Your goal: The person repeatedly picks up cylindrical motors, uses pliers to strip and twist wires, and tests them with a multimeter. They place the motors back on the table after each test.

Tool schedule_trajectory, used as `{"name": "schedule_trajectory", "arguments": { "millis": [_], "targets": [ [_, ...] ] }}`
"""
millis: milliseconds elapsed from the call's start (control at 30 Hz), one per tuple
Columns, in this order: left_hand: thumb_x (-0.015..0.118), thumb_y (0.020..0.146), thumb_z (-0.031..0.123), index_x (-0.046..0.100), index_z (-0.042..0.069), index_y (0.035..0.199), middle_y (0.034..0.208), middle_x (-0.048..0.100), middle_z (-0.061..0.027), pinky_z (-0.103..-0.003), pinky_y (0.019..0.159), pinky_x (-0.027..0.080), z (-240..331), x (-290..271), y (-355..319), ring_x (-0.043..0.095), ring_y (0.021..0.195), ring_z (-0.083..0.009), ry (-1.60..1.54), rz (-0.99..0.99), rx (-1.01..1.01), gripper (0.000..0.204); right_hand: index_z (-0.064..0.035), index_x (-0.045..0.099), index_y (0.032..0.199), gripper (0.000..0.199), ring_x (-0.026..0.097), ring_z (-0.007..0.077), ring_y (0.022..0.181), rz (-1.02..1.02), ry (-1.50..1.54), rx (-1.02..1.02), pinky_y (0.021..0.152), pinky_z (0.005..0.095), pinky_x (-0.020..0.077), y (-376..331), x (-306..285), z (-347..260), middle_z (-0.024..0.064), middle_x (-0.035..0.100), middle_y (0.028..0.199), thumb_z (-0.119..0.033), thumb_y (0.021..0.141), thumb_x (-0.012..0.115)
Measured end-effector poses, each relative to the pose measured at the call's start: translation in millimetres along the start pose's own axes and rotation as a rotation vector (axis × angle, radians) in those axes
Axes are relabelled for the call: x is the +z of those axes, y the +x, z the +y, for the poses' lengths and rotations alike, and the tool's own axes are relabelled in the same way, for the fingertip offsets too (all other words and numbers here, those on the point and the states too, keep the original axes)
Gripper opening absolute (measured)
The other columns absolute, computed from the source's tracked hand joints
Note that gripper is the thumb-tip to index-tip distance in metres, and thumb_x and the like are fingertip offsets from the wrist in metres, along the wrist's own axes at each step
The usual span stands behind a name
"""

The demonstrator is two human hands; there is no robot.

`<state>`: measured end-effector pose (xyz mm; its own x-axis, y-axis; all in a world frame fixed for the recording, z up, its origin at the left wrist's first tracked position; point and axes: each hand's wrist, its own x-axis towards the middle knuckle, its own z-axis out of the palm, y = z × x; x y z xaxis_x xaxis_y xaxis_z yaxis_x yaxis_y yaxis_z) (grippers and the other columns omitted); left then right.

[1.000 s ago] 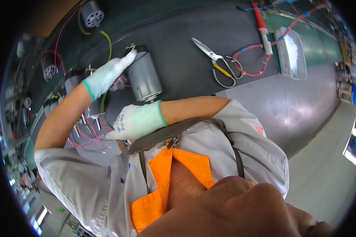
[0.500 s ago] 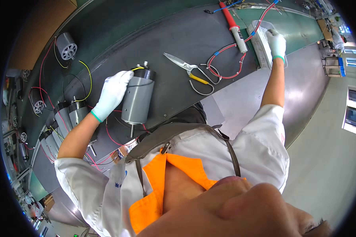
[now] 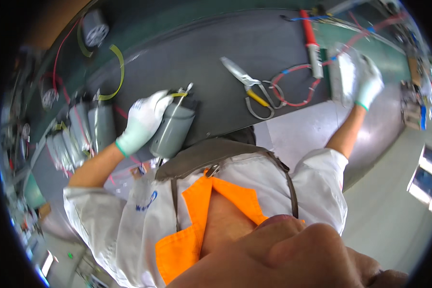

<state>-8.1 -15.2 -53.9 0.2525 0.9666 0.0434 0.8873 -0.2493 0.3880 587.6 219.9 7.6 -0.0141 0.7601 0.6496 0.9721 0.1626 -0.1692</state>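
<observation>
My left hand (image 3: pixel 144 121), in a white glove with a green cuff, grips a grey metal cylinder (image 3: pixel 173 130) with wire leads at its top end, lying on the dark mat (image 3: pixel 201 53). My right hand (image 3: pixel 367 79), gloved the same way, reaches far to the right and rests on a clear plastic tray (image 3: pixel 343 77) at the mat's edge. Whether it grips the tray is hard to tell through the blur. Scissors (image 3: pixel 249 89) with grey handles lie between the two hands, beside a loop of red wire (image 3: pixel 293 91).
A red-handled tool (image 3: pixel 311 43) lies next to the tray. Several more grey cylinders (image 3: pixel 89 129) with red wires stand at the left. A round motor part (image 3: pixel 95 30) and a yellow wire (image 3: pixel 115 67) sit at the upper left. Grey floor lies at the right.
My right hand left the cylinder, swung far right and now lies on the clear tray. My left hand moved from the cylinder's end to grip its side.
</observation>
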Motion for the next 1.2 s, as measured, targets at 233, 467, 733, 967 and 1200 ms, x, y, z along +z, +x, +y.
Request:
{"name": "schedule_trajectory", "arguments": {
  "millis": [233,467,733,967,1200],
  "targets": [
    [0.055,0.097,0.014,0.063,0.005,0.126,0.109,0.069,-0.0133,-0.043,0.083,0.054,-26.7,-4.4,-1.6,0.069,0.093,-0.0334,0.003,0.065,0.099,0.032,0.0057,0.071,0.119,0.023,0.070,0.0137,0.075,0.144,0.865,0.293,0.065,0.0231,0.0563,-37.7,-66.6,-220.6,0.0192,0.076,0.105,-0.001,0.101,0.060],
    [0.053,0.100,0.066,0.068,0.004,0.084,0.057,0.049,0.0005,-0.027,0.041,0.034,2.4,-94.5,36.9,0.041,0.041,-0.0076,-0.472,-0.616,-0.663,0.066,0.0024,0.065,0.124,0.030,0.073,0.0249,0.090,-0.838,1.540,0.041,0.071,0.0322,0.0602,-173.7,-12.6,-364.9,0.0190,0.073,0.112,-0.012,0.097,0.065],
    [0.055,0.096,0.071,0.070,0.002,0.091,0.058,0.058,-0.0045,-0.020,0.039,0.032,7.4,-127.2,36.7,0.044,0.041,-0.0047,-0.748,-0.793,-0.871,0.071,-0.0066,0.067,0.122,0.035,0.073,0.0325,0.094,-0.285,1.084,-0.751,0.073,0.0405,0.0600,-213.9,28.5,-402.0,0.0180,0.072,0.116,-0.010,0.087,0.063],
    [0.061,0.102,0.033,0.066,-0.001,0.109,0.087,0.067,-0.0043,-0.020,0.043,0.040,6.8,-78.9,14.4,0.055,0.057,-0.0047,-0.956,-0.265,-0.794,0.036,-0.0041,0.069,0.117,0.029,0.074,0.0296,0.086,-0.573,1.227,-0.450,0.068,0.0372,0.0601,-195.5,19.9,-397.1,0.0164,0.073,0.116,-0.004,0.089,0.066],
    [0.071,0.098,0.022,0.068,-0.001,0.119,0.086,0.069,-0.0005,-0.017,0.047,0.040,29.5,-60.2,24.7,0.057,0.060,-0.0013,-0.929,-0.060,-0.749,0.031,0.0079,0.064,0.126,0.028,0.073,0.0165,0.079,-0.941,1.905,0.711,0.062,0.0239,0.0595,-151.3,6.0,-401.6,0.0158,0.073,0.104,-0.001,0.100,0.057]
  ]
}}
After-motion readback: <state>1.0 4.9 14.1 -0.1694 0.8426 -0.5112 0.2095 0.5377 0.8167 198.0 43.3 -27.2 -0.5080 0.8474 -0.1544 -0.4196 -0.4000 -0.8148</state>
